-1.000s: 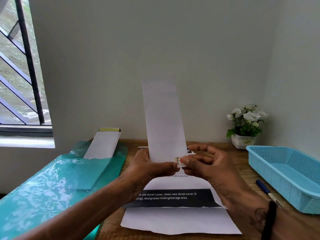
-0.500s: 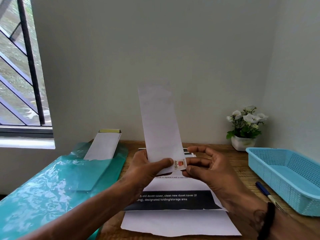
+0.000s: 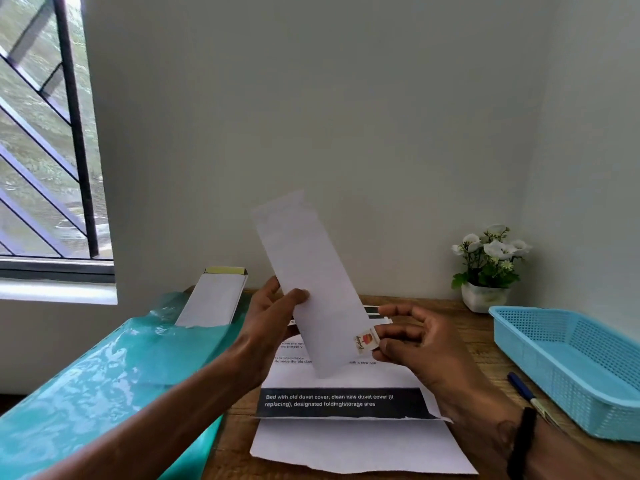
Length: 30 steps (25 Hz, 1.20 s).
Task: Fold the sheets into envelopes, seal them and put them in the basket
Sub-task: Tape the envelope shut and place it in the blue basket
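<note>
The envelope (image 3: 311,282) you held upright a second ago now tilts, top leaning left. Your left hand (image 3: 273,317) grips its left edge; your right hand (image 3: 408,337) pinches the sticker (image 3: 364,341) at its lower right edge. Sealing appears under way. Loose sheets (image 3: 353,441) lie beneath on the table; the basket (image 3: 568,368), at right, appears empty.
</note>
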Each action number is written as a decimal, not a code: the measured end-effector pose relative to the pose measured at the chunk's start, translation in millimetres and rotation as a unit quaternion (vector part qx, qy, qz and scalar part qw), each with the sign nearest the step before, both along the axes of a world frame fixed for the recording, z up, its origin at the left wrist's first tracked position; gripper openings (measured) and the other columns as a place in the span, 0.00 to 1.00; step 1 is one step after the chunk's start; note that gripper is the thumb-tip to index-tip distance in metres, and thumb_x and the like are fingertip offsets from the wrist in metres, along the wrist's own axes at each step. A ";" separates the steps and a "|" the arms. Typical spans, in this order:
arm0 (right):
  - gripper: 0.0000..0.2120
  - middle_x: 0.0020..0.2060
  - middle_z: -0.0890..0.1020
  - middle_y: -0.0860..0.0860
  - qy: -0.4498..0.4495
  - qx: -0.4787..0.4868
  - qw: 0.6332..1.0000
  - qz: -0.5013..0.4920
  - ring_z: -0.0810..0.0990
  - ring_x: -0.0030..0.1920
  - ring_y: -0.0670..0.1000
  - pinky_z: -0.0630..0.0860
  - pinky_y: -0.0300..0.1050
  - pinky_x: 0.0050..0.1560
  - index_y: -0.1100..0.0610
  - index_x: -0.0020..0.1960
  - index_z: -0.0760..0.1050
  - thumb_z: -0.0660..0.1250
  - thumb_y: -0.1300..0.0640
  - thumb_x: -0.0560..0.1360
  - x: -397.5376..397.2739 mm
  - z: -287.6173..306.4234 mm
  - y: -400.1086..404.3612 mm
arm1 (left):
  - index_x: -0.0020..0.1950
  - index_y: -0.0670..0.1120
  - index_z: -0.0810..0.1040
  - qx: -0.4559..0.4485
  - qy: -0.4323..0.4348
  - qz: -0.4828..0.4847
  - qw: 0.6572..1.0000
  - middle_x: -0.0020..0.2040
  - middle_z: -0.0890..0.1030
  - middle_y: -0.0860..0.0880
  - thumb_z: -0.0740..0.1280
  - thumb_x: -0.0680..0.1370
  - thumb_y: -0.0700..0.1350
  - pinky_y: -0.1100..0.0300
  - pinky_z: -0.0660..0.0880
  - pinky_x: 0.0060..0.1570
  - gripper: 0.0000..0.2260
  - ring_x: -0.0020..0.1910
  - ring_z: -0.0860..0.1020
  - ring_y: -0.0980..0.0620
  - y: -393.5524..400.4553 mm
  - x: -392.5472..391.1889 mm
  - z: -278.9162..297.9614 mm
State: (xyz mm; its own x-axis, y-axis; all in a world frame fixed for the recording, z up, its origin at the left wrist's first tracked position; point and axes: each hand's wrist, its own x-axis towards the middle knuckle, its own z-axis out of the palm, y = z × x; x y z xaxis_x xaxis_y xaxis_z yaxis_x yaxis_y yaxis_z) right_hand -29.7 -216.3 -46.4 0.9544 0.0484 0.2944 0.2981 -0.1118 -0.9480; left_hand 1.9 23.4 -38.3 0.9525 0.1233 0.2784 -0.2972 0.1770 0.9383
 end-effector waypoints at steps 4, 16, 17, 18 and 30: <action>0.16 0.45 0.89 0.48 -0.068 -0.073 0.993 -0.067 0.89 0.47 0.51 0.87 0.49 0.47 0.51 0.56 0.81 0.72 0.70 0.75 4.7 7.1 -5.2 | 0.66 0.50 0.79 0.022 -0.011 0.035 0.999 0.59 0.87 0.46 0.67 0.82 0.40 0.47 0.84 0.54 0.13 0.57 0.85 0.41 9.3 0.4 11.7; 0.32 0.68 0.78 0.55 -0.388 -0.446 0.792 -0.156 0.76 0.67 0.57 0.73 0.50 0.69 0.55 0.75 0.72 0.76 0.57 0.73 -17.8 218.7 32.7 | 0.65 0.47 0.77 0.391 -0.156 0.041 0.906 0.57 0.85 0.50 0.63 0.86 0.51 0.64 0.83 0.46 0.12 0.49 0.85 0.54 3.6 -14.5 92.4; 0.30 0.67 0.78 0.55 -0.361 -0.487 0.779 -0.162 0.76 0.67 0.58 0.74 0.51 0.66 0.54 0.75 0.71 0.75 0.59 0.74 -26.2 226.4 32.5 | 0.63 0.47 0.77 0.444 -0.182 0.057 0.875 0.55 0.84 0.51 0.62 0.86 0.51 0.70 0.80 0.41 0.11 0.45 0.84 0.56 -2.7 -21.1 91.7; 0.26 0.64 0.79 0.55 -0.336 -0.517 0.768 -0.173 0.78 0.64 0.58 0.76 0.50 0.60 0.52 0.72 0.73 0.72 0.60 0.75 -35.1 232.3 32.4 | 0.61 0.47 0.77 0.480 -0.205 0.074 0.849 0.53 0.83 0.51 0.61 0.86 0.51 0.73 0.77 0.38 0.10 0.43 0.82 0.58 -7.1 -26.2 92.3; 0.06 0.47 0.83 0.57 -0.165 -0.564 0.772 -0.241 0.84 0.42 0.56 0.78 0.44 0.38 0.58 0.48 0.80 0.69 0.67 0.75 -116.0 187.1 -87.3 | 0.63 0.53 0.77 0.513 -0.394 0.205 0.735 0.62 0.79 0.49 0.69 0.79 0.58 0.47 0.67 0.68 0.16 0.64 0.73 0.48 -109.6 -73.1 89.4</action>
